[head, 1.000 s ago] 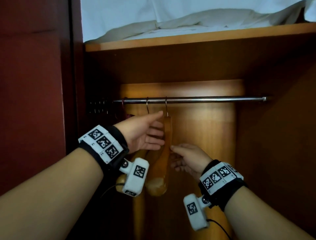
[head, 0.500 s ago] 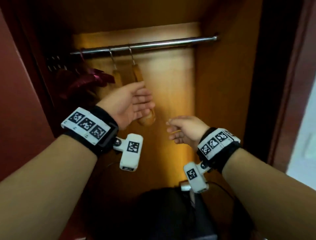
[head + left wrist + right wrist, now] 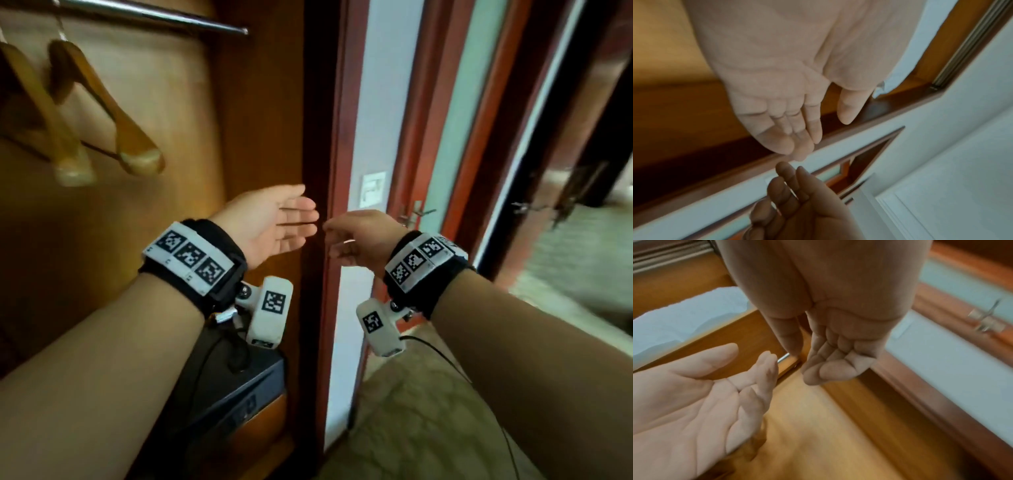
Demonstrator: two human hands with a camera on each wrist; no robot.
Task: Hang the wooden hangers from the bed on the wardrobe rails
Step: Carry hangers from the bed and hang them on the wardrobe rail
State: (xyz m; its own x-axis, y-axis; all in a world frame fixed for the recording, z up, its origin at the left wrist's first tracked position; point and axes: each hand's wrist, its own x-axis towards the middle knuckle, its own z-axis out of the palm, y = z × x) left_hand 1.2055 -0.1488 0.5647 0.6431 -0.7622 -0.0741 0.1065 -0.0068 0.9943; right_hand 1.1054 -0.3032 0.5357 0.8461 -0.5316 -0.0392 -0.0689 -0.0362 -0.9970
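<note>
Beside wardrobe point(image 3: 260, 102), red-framed door point(image 3: 455, 102), patterned carpet point(image 3: 428, 428).

Open rail point(image 3: 191, 21) right of hangers point(image 3: 102, 102)

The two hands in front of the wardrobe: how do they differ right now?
The left hand is turned palm up with its fingers straight and together; the right hand shows its back to the head camera, fingers loosely curled. The left hand is in front of the wardrobe's wooden side wall, the right hand in front of the red door frame. Both hold nothing, and their fingertips nearly meet. Both wear marker wristbands.
</note>
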